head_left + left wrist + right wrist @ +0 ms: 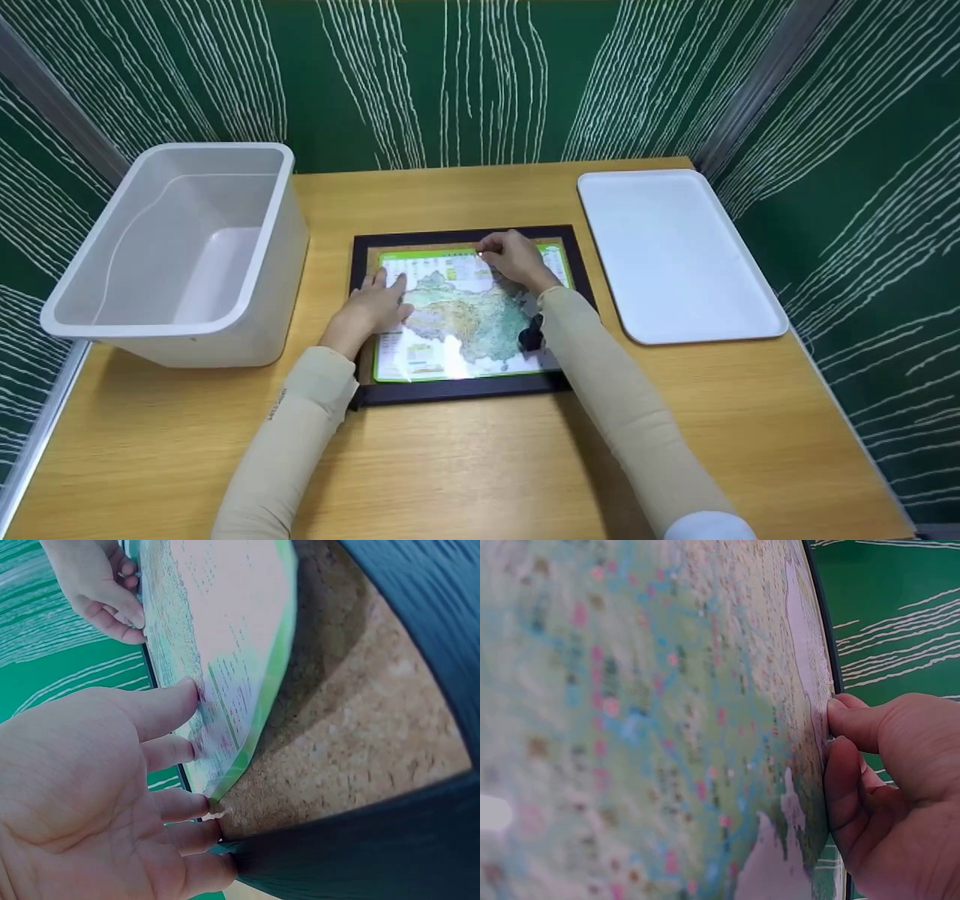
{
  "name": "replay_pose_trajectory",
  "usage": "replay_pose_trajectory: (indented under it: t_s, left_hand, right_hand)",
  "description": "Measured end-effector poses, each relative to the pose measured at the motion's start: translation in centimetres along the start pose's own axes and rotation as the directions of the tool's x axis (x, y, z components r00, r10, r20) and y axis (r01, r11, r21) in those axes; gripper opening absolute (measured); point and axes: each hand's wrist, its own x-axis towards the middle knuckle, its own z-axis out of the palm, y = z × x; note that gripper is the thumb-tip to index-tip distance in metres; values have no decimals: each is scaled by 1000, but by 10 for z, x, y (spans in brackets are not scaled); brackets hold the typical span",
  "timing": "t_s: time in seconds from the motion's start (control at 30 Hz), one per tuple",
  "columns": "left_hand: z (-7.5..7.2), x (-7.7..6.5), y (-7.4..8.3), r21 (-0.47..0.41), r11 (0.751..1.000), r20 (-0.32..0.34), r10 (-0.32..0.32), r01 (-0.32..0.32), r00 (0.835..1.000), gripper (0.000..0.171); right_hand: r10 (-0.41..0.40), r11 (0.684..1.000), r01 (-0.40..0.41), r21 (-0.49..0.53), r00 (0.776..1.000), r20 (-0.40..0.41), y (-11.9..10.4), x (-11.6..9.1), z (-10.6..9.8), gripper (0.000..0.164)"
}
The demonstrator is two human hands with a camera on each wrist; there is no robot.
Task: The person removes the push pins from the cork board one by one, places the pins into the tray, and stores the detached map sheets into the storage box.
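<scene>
A laminated map (450, 322) with a green border lies on a cork board (375, 712) in a black frame (465, 388). My left hand (373, 306) rests spread on the map's upper left part, its fingers fairly straight. In the left wrist view, a small pale bit (214, 815) shows at the map's corner beside those fingertips. At the map's top edge my right hand (517, 259) pinches a small pale pushpin (481, 253) between thumb and forefinger. Fingers hide most of the pin in the right wrist view.
A deep white plastic bin (274, 300) stands on the wooden table (465, 465) to the left. To the right lies a shallow white tray (675, 255). Green walls with white streaks (480, 82) enclose the back and sides. A dark wrist device (531, 334) shows beside the right sleeve.
</scene>
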Motion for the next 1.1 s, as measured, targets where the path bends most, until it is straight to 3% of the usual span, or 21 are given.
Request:
replay_pose_trajectory:
  t_s: [0.83,1.1]
  left_hand:
    - [1,0,0,-19,1000,-10,-6,6,1000,66]
    - [0,-1,0,22,1000,3,5,-5,1000,66]
  right_hand:
    - [19,998,-18,-62,1000,14,-3,2,1,21]
    - [7,997,-6,-79,1000,15,-4,3,0,20]
